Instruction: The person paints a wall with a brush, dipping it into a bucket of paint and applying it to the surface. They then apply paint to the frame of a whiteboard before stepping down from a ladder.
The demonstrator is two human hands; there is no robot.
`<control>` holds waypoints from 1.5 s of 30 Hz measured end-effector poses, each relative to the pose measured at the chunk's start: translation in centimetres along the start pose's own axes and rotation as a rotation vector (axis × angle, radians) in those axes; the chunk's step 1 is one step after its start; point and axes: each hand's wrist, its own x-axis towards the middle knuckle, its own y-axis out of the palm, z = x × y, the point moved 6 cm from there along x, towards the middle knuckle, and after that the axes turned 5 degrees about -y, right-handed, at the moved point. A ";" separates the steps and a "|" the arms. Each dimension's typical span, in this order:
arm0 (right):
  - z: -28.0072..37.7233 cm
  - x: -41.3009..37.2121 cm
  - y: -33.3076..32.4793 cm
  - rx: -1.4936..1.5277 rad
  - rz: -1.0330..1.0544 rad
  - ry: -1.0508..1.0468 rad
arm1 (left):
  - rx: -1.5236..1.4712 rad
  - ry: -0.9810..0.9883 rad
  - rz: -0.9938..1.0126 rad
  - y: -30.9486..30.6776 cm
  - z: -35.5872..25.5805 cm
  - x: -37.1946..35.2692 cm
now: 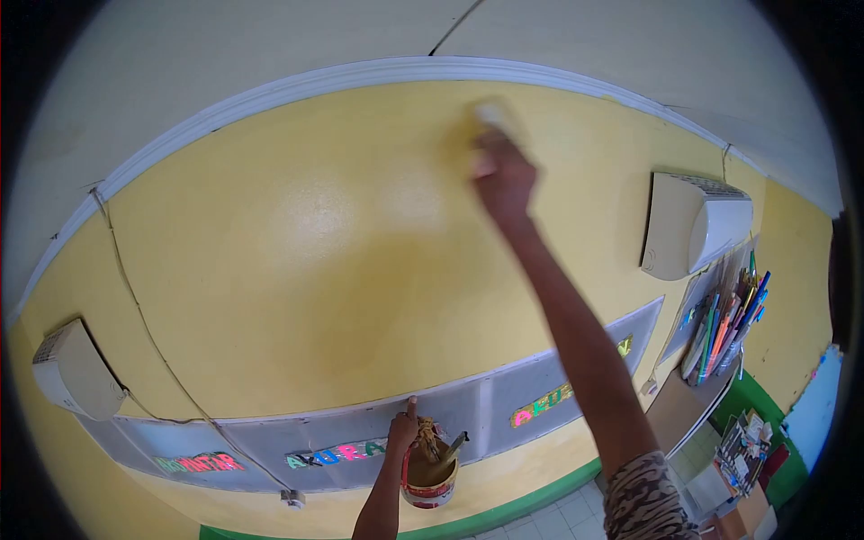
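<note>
My right hand (506,175) is raised high against the yellow wall (270,198), just under the white cornice. Its fingers are closed, and a pale object (490,113) shows at their top, too smeared by motion to name. Low in the view, my left hand (402,430) grips a paint bucket (429,490) at its rim or handle. One finger points up to the top edge of the grey board (486,405). A yellowish rag (428,437) hangs at the bucket's rim, and a paintbrush (456,447) seems to lean inside.
Air conditioners hang on the wall at left (76,373) and right (697,225). A cable (135,288) runs down the left side. Colourful letters (337,454) decorate the board. Rolled papers (727,324) stand at right, above a cluttered rack (745,450).
</note>
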 end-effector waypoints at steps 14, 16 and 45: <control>-2.9 3.6 -2.3 0.358 0.246 -0.260 | 0.070 0.027 -0.059 -0.5 -0.2 -0.1; -11.0 2.7 -6.9 0.176 0.164 0.063 | 0.071 0.082 -0.089 0.0 0.6 0.8; 1.0 2.9 1.8 0.959 -0.305 0.798 | 0.202 0.065 -0.070 1.0 2.0 2.5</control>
